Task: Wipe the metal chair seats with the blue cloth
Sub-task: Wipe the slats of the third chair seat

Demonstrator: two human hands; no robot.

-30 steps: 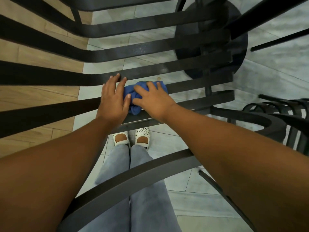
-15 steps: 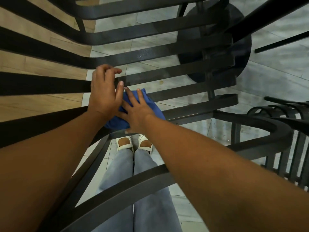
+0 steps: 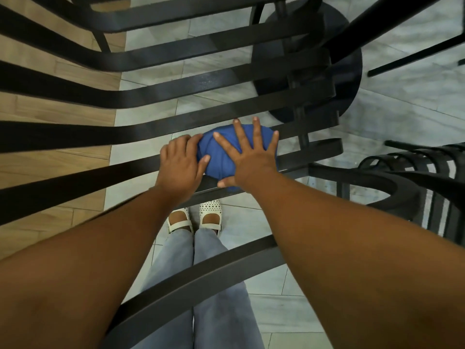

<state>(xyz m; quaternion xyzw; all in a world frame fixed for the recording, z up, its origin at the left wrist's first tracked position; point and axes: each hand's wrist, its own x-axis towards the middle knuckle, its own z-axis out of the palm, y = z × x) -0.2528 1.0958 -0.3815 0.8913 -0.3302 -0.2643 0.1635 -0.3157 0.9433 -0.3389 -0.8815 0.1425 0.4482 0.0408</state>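
**Q:** What has been displaced since the preceding frames?

**A:** The blue cloth has been shifted rightward along the seat slats of the metal chair, and it is now spread wider than half a second ago, when it was bunched beneath both hands. The right hand, previously laid with fingers close together, has been opened into a full splay.

**Q:** Where is the cloth located?

**A:** It is laid across the two nearest seat slats, bridging the open gap between them, above the tiled floor.

**Q:** What faults may be expected from here?

**A:** The cloth could be pushed into a gap and dropped to the floor if pressure is applied over an opening rather than over a slat. Slat edges and undersides are likely to be missed if only flat strokes are made. A fingertip could be caught between slats during a fast stroke.

**Q:** How are the hands posed?

**A:** The right hand is pressed palm-down on the cloth, fingers straight and spread, thumb at the near edge; nothing is gripped. The left hand is set on the cloth's left edge, fingers curled over the slat and thumb laid on the fabric; whether the cloth is actually pinched cannot be told. Both forearms are extended forward over the chair's front rail.
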